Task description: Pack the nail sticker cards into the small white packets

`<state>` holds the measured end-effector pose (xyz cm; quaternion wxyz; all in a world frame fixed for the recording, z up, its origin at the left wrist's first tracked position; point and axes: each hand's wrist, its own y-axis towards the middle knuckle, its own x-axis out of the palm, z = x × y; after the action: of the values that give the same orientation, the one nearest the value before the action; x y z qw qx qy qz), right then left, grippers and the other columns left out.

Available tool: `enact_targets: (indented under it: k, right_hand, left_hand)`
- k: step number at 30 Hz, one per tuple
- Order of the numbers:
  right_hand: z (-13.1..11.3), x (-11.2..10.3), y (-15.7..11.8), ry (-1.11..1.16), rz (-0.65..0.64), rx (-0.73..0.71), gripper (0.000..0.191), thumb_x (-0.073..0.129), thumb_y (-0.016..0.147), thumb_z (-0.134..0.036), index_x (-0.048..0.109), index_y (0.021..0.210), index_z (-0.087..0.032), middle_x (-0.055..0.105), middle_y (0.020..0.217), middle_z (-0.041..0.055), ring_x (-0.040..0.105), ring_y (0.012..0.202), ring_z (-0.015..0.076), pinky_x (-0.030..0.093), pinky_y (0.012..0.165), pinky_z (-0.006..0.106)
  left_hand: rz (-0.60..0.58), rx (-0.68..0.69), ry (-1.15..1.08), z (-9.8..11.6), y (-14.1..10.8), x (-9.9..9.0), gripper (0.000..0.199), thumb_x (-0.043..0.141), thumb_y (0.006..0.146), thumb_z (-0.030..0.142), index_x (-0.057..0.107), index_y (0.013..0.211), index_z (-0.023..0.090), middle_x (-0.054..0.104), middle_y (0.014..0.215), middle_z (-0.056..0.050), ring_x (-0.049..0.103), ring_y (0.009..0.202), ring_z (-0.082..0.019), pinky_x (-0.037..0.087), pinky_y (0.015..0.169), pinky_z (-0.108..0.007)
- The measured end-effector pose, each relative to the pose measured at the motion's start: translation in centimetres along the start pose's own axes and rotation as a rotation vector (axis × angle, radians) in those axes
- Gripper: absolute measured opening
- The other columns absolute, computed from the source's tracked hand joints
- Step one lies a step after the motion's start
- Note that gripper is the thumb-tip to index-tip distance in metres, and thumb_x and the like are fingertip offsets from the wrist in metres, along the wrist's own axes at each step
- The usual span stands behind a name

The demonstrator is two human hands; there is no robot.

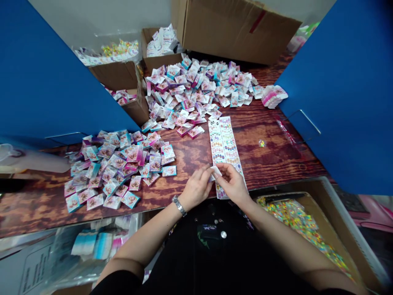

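My left hand [198,186] and my right hand [232,183] meet near the table's front edge. Between their fingertips is a small white piece of paper or card [215,172], partly covered, so I cannot tell whether it is a folded strip or a little box. Both hands are closed on it. Beneath and just beyond them lie long white sticker sheets [225,139] printed with rows of small coloured ovals. To the left spreads a heap of small printed cartons [119,168] in pink, blue and white, each with a hand picture.
More cartons [196,88] are piled at the back. A tiny clear packet of coloured bits [262,143] lies on the right, below a stack of flat cartons [274,96]. A box of colourful packets [330,205] stands below right. Blue panels [337,98] flank the table.
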<state>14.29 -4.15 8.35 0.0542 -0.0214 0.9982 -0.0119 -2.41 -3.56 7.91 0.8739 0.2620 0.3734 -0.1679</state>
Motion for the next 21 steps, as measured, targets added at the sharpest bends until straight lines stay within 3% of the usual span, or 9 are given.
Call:
enact_targets:
  k: [6, 9, 16, 21]
  right_hand:
    - [-0.7, 0.0, 0.3, 0.164, 0.082, 0.124, 0.032, 0.064, 0.083, -0.043, 0.062, 0.109, -0.024, 0.068, 0.091, 0.0028, 0.065, 0.083, 0.0174, 0.056, 0.078, 0.033]
    - [-0.6, 0.3, 0.5, 0.162, 0.070, 0.114, 0.028, 0.070, 0.079, -0.040, 0.065, 0.100, -0.023, 0.070, 0.092, 0.0025, 0.066, 0.085, 0.0173, 0.055, 0.082, 0.033]
    - [-0.7, 0.4, 0.8, -0.032, 0.085, 0.066, 0.016, 0.068, 0.079, -0.034, 0.069, 0.088, -0.021, 0.071, 0.083, 0.0024, 0.066, 0.076, 0.0183, 0.055, 0.071, 0.032]
    - [-2.1, 0.6, 0.0, -0.325, 0.074, -0.138, 0.016, 0.056, 0.089, -0.025, 0.070, 0.096, -0.024, 0.071, 0.094, 0.0042, 0.066, 0.088, 0.0205, 0.053, 0.081, 0.036]
  left_hand:
    - [-0.014, -0.038, 0.140, 0.4, 0.0, -0.1, 0.042, 0.046, 0.092, 0.019, 0.040, 0.134, 0.017, 0.049, 0.137, -0.018, 0.054, 0.119, -0.028, 0.053, 0.092, -0.044]
    - [0.010, -0.025, 0.138, 0.4, 0.0, 0.1, 0.043, 0.045, 0.092, 0.019, 0.038, 0.135, 0.016, 0.050, 0.136, -0.019, 0.052, 0.122, -0.028, 0.052, 0.093, -0.044]
    - [0.063, -0.035, 0.124, 0.5, -0.2, 0.4, 0.058, 0.048, 0.089, 0.018, 0.027, 0.142, 0.011, 0.058, 0.125, -0.019, 0.060, 0.108, -0.026, 0.053, 0.091, -0.041]
    - [0.076, -0.036, 0.218, 0.5, -0.3, 0.8, 0.062, 0.046, 0.090, 0.018, 0.021, 0.146, 0.008, 0.055, 0.129, -0.021, 0.056, 0.114, -0.029, 0.051, 0.093, -0.042]
